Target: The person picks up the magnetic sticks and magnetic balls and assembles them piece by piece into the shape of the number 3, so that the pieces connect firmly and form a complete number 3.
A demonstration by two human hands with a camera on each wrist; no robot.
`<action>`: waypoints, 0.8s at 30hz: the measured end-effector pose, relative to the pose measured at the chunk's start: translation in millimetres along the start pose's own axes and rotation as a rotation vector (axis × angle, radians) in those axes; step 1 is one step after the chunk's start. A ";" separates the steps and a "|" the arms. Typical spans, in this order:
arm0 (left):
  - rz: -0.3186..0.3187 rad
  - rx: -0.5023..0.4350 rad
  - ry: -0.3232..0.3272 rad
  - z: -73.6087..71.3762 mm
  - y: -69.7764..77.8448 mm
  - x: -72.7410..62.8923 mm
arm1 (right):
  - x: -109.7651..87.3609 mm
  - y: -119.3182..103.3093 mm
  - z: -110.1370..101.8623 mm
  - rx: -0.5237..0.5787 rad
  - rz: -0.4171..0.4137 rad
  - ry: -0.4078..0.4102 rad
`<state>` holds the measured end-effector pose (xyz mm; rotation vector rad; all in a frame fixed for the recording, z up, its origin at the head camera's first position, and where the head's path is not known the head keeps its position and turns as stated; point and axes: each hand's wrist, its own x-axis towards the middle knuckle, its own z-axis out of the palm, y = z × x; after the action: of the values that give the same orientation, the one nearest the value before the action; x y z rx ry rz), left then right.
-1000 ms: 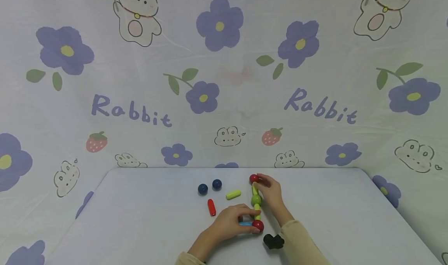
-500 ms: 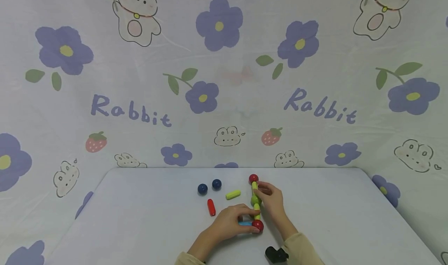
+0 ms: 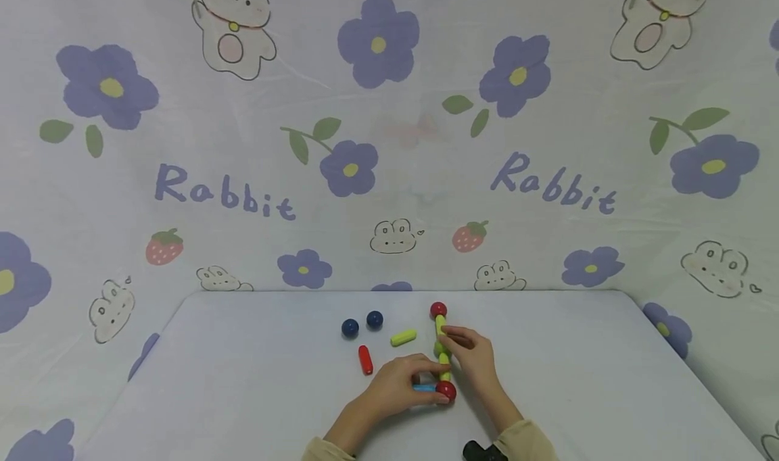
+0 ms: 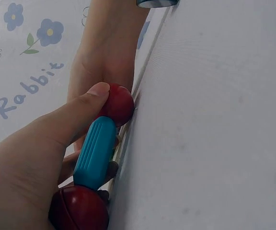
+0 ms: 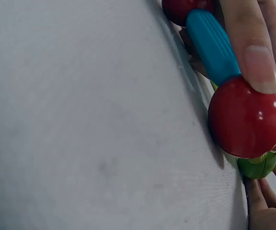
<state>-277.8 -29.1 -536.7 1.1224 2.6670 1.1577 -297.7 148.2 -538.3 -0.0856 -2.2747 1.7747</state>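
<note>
A chain of magnetic sticks and balls lies on the white table. Its far red ball [image 3: 438, 309] tops a yellow-green stick [image 3: 440, 323], a green ball [image 5: 257, 167] and a second yellow-green stick [image 3: 445, 368], ending at a near red ball [image 3: 447, 391]. From that ball a blue stick [image 4: 95, 153] runs left to another red ball [image 4: 80, 210] under my left palm. My left hand [image 3: 395, 385] holds the near corner, thumb on the near red ball and fingertips at the lower stick. With thumb and fingers my right hand [image 3: 476, 354] pinches the chain around the green ball, partly hiding it.
Left of the chain lie a loose yellow-green stick [image 3: 404, 338], a red stick [image 3: 365, 359] and two dark blue balls [image 3: 349, 328]. A black device [image 3: 482, 451] sits by the right sleeve. A rabbit-print cloth [image 3: 389, 177] hangs behind the table [image 3: 243, 353].
My right hand has slid from the far red ball down the upper stick to the green ball, uncovering the far ball. The left hand keeps its hold.
</note>
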 end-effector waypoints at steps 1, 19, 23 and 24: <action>-0.002 0.005 0.000 -0.3 0.4 0.0 | -0.1 0.6 0.2 0.006 -0.004 0.002; 0.047 0.218 0.366 -25.0 -9.0 0.7 | -2.3 10.0 0.0 0.062 -0.051 -0.006; 0.006 0.261 0.454 -31.4 -17.4 0.0 | -3.4 9.7 0.9 0.062 -0.042 0.002; -0.006 0.276 0.468 -32.9 -19.3 0.3 | -3.8 9.2 1.0 0.062 -0.039 0.001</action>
<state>-299.2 -58.6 -525.3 0.9666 3.2666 1.2055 -295.3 148.8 -548.0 -0.0299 -2.2027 1.8233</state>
